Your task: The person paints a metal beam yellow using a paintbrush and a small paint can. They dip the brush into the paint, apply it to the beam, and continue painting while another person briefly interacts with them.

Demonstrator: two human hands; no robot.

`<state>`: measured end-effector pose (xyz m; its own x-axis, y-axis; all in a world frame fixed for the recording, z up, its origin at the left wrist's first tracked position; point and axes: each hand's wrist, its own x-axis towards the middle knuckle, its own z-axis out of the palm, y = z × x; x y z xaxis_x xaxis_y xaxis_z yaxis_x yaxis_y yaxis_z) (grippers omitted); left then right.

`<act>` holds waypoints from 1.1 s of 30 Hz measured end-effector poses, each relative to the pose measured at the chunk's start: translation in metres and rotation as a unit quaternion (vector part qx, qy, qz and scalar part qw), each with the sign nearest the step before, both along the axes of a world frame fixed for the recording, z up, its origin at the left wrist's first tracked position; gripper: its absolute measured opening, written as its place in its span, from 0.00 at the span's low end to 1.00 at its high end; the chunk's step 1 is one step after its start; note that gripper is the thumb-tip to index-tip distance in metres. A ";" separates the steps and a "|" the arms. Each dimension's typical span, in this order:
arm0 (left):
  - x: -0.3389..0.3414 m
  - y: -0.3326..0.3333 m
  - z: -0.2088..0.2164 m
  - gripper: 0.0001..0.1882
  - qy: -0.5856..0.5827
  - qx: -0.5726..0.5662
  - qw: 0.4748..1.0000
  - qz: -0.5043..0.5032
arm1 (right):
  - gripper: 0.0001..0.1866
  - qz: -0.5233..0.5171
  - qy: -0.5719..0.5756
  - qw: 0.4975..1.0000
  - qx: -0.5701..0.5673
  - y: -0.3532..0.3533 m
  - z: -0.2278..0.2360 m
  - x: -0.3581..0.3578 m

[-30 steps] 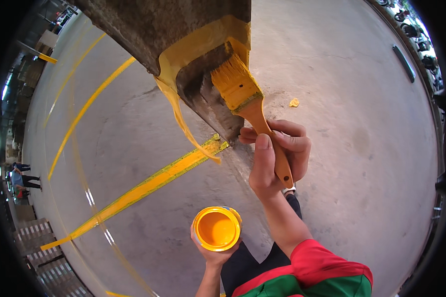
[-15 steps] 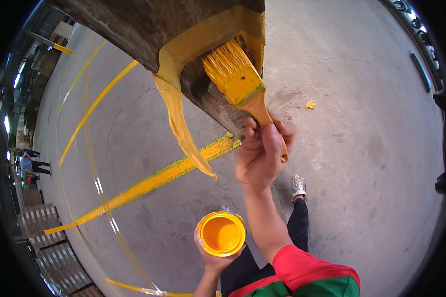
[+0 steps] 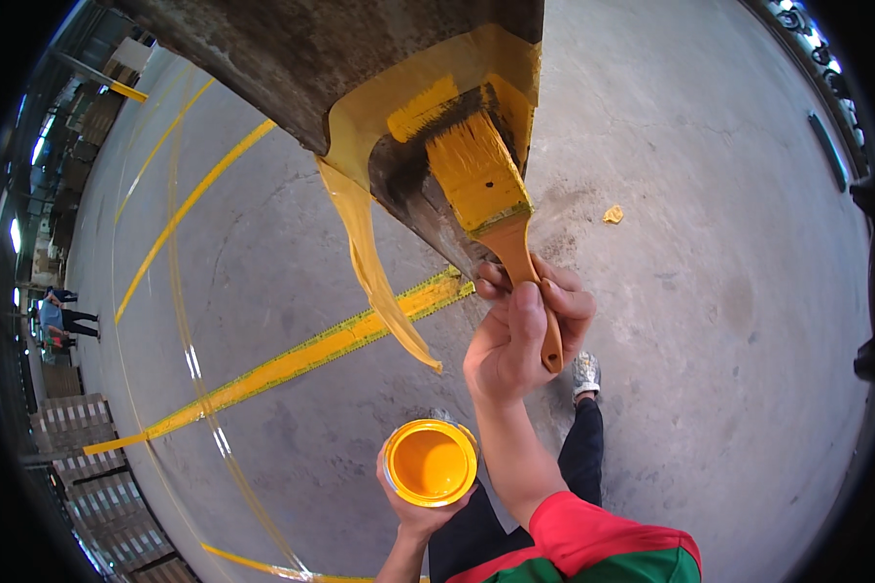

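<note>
Holding, nearest the viewer: left hand (image 3: 416, 510), fingers wrapped from below around a small round paint can (image 3: 430, 462), carried level beside the right forearm.

Contents of can: yellow paint, filled close to the rim; surface smooth; rim coated in the same yellow.

Next outward: right hand (image 3: 520, 335), clenched around the wooden handle of a flat paintbrush (image 3: 486, 194), thumb laid along the handle, arm raised.

Brush: wide bristles loaded with yellow, pressed against the lower end of a dark, rough concrete column (image 3: 292, 58).

Column: broad yellow band already laid around the end; a dark unpainted patch remains just left of the bristles; one fresh stroke above it.

Masking strip (image 3: 369, 262), paint-covered, hanging loose from the band's edge toward the floor.

Step judged in hand: filling in the bare patch within the band. Next move, as judged, calls for a stroke across the dark area with the can kept level.

Below: one shoe (image 3: 585, 372) on grey concrete floor (image 3: 729, 291).

Farther: yellow floor line (image 3: 292, 364); small yellow scrap (image 3: 612, 214).

Farthest, left rim: stacked pallets (image 3: 78, 466); other people (image 3: 63, 316) standing.
</note>
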<state>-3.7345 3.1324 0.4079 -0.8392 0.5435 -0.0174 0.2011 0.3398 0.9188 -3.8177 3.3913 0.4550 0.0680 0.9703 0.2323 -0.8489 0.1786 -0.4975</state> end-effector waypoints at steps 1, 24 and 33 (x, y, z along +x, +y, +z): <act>0.000 0.000 0.000 0.68 0.003 -0.002 1.000 0.001 | 0.09 0.009 0.016 1.000 -0.003 0.000 0.001 0.000; -0.004 0.003 0.006 0.66 0.001 0.022 1.000 -0.014 | 0.06 -0.092 -0.131 0.987 0.010 0.007 0.021 -0.008; -0.005 0.006 0.009 0.65 0.007 0.006 1.000 -0.024 | 0.05 -0.074 -0.137 0.988 0.010 0.021 0.022 -0.027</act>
